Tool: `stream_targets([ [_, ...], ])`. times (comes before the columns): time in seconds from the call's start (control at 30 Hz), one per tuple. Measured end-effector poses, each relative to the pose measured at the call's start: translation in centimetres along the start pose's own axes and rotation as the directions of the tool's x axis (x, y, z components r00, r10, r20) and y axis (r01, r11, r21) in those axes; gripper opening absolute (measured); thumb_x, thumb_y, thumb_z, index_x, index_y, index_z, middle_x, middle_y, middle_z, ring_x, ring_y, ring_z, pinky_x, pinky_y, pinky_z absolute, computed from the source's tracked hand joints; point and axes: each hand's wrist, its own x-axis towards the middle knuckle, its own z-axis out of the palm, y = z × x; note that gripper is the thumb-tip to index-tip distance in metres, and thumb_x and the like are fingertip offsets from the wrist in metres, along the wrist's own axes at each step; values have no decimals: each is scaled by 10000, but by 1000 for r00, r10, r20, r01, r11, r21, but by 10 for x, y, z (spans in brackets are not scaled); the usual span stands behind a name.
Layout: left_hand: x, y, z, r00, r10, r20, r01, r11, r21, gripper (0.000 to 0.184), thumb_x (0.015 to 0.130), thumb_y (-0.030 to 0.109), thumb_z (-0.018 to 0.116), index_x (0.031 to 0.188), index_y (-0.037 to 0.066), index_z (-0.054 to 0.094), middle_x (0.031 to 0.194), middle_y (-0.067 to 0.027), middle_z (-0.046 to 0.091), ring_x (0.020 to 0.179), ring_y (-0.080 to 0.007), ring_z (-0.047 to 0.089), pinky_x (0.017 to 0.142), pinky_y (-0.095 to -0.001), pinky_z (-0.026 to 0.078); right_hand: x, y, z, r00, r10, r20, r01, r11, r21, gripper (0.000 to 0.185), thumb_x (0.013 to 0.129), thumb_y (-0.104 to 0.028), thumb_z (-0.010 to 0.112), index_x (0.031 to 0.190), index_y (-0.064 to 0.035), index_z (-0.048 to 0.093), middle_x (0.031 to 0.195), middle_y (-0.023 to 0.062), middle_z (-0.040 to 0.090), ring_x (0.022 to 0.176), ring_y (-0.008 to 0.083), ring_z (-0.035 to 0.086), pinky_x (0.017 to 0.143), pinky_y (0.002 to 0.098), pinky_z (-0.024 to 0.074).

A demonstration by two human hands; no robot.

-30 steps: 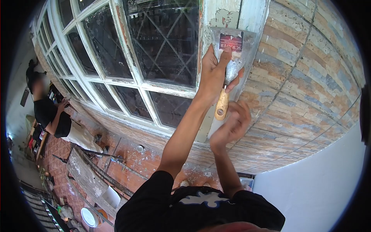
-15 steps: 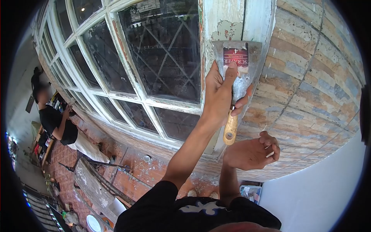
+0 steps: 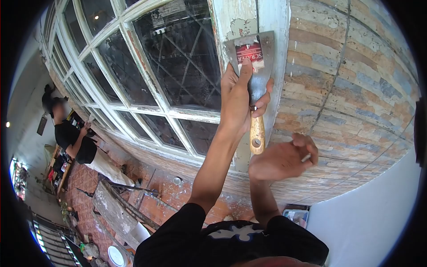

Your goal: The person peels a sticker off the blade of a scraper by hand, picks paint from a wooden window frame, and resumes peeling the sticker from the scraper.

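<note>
My left hand (image 3: 234,100) is wrapped round the metal part of a scraper (image 3: 259,89). Its wide blade points up and lies against the peeling white window frame (image 3: 242,24); the thumb is on the red label, which reads SCRAPER. The wooden handle with a hole hangs below my fingers. Just right of that handle's lower end is my right hand (image 3: 282,160), somewhat blurred, with loosely curled fingers, a gap between them and nothing visible in it. I cannot tell whether it touches the wall.
Glass panes (image 3: 175,58) with white bars fill the left side. A stone-patterned tiled wall (image 3: 338,89) lies to the right. Behind, a person (image 3: 75,138) in a black shirt stands near a worn wooden plank (image 3: 115,211). A white bucket (image 3: 117,256) and a plastic tub (image 3: 297,216) are low down.
The scraper and my left hand sit further left and higher in view, the scraper tilted slightly. My right hand has shifted up a little. The whole view has also shifted.
</note>
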Motion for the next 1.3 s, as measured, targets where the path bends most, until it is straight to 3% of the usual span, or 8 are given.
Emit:
stream_targets([
  [0.43,-3,11,-11,997,-72,38,68,992,104,236,1064,347,442,1097,114,425,680,-112,571,402,-90,408,310,-204,238,-20,0,-15,983,-164,82,164,986,4,343,1046,-370,317,1081,-76,490,951,59,474,934,178,453,893,360,360],
  [0.5,4,7,-14,998,-55,39,51,994,101,239,1063,349,445,1101,114,424,679,-114,572,401,-90,407,310,-206,237,-19,24,-3,965,-236,117,260,924,-280,365,1045,-384,308,1082,-69,489,950,65,485,931,183,456,894,363,359],
  [0.53,5,5,-15,998,-54,37,50,994,100,240,1062,350,446,1104,114,423,679,-115,572,400,-90,406,310,-207,237,-20,26,10,995,-96,37,102,977,-187,382,1043,-387,303,1078,-56,491,947,75,497,933,190,467,903,368,360],
  [0.67,2,7,-11,999,-44,16,43,997,68,214,1062,328,449,1109,119,452,693,-128,564,397,-86,392,304,-191,228,-27,5,-18,963,-249,105,231,960,155,378,1033,-381,341,1101,-48,506,1017,112,525,968,241,504,910,388,383],
  [0.73,5,7,-10,999,-36,22,34,996,86,227,1064,340,443,1100,117,430,681,-120,568,402,-87,402,308,-203,234,-28,15,-13,983,-167,75,162,984,70,383,1037,-377,335,1090,-38,504,1008,108,512,953,237,496,896,390,385],
  [0.8,5,6,-8,999,-34,40,31,997,76,234,1065,346,439,1095,115,419,676,-117,570,404,-86,405,310,-209,237,-21,22,7,979,-165,123,196,927,-320,389,1046,-371,320,1065,-25,498,996,99,492,935,236,483,883,397,388],
  [1.03,1,8,-10,999,-41,31,39,996,85,219,1067,336,436,1102,120,439,677,-120,561,396,-83,388,311,-197,221,-37,-2,-21,971,-185,149,171,980,104,354,1041,-360,280,1094,-64,468,1004,84,472,961,220,467,923,403,389],
  [1.3,1,3,-10,997,-64,39,60,995,83,251,1064,354,442,1125,113,402,670,-120,569,398,-88,398,315,-210,232,-42,17,-36,977,-157,145,153,987,39,408,1020,-371,332,1080,1,490,968,130,487,968,230,486,895,366,364],
])
